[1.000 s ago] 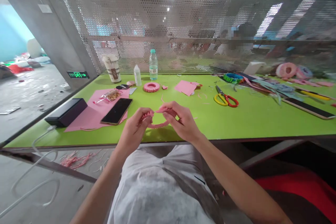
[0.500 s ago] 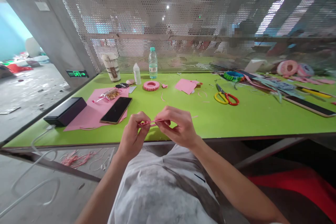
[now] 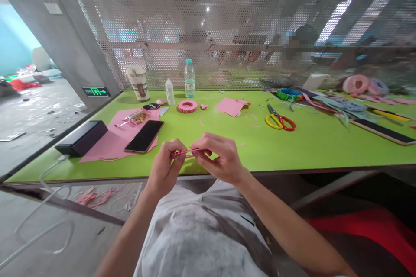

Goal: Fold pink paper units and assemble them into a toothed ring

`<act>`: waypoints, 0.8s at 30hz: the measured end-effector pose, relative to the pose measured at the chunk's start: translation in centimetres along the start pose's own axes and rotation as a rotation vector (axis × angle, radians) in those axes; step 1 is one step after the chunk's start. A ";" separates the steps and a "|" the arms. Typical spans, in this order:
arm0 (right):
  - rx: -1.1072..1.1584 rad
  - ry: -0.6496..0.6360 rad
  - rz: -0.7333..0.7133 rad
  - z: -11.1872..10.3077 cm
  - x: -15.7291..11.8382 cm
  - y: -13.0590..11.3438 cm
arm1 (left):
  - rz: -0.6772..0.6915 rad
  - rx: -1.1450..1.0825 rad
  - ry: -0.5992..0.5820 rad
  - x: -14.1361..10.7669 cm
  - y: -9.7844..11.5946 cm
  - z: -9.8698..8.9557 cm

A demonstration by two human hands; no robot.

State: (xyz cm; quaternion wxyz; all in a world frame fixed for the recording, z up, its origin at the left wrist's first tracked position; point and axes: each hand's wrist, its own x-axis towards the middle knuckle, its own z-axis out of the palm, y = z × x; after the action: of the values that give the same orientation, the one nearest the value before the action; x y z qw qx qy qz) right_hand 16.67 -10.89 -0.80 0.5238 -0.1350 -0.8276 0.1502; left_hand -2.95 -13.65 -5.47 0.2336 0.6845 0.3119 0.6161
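Above the front edge of the green table [image 3: 260,151], my left hand [image 3: 166,166] pinches one end of a thin pink strip [image 3: 189,154]. My right hand [image 3: 218,156] grips the other end, thumb and fingers pressed together. The strip looks folded or braided, and much of it is hidden by my fingers. A black phone [image 3: 144,136] lies left of my left hand on pink sheets [image 3: 110,138]. Beyond my hands are a pink ring [image 3: 186,106] with a ridged edge and some pink paper pieces [image 3: 229,106].
Scissors [image 3: 280,117] with yellow and red handles lie to the right. A black box [image 3: 81,137] with a cable sits at the left. A cup [image 3: 137,82], a white bottle [image 3: 169,91] and a water bottle [image 3: 189,78] stand along the back. Strips and another phone [image 3: 386,131] lie far right.
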 end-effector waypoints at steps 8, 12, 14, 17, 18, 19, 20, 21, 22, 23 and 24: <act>-0.011 0.002 -0.003 0.1 -0.2 0.1 | 0.032 -0.028 -0.005 0.0 0.1 0.1; -0.022 0.004 -0.010 0.2 -0.1 0.2 | 0.029 -0.026 -0.010 0.0 -0.1 0.1; -0.020 0.000 -0.016 0.2 -0.1 0.2 | 0.025 -0.023 -0.020 0.0 -0.1 0.0; -0.023 -0.009 -0.013 0.3 -0.1 0.2 | 0.009 -0.014 -0.025 -0.1 0.0 0.0; -0.029 -0.009 -0.004 0.3 -0.1 0.2 | -0.003 -0.008 -0.023 -0.1 0.1 0.1; -0.035 -0.008 0.007 0.3 -0.2 0.3 | -0.019 -0.003 -0.021 -0.1 0.3 0.1; -0.039 -0.005 0.017 0.4 -0.2 0.3 | -0.036 0.002 -0.021 -0.1 0.5 0.2; -0.043 -0.003 0.028 0.4 -0.2 0.4 | -0.055 0.006 -0.024 0.0 0.6 0.3; -0.047 -0.004 0.036 0.4 -0.2 0.4 | -0.073 0.011 -0.028 0.0 0.8 0.3; -0.051 -0.002 0.042 0.5 -0.2 0.5 | -0.087 0.016 -0.034 0.2 0.9 0.4; -0.056 -0.003 0.048 0.5 -0.2 0.6 | -0.099 0.023 -0.040 0.3 1.0 0.4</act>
State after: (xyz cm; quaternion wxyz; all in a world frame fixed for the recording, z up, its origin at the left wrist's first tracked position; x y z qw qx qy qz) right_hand 16.29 -10.50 -1.38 0.5149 -0.1692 -0.8287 0.1395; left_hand -2.39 -14.13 -4.58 0.2621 0.6830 0.3475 0.5865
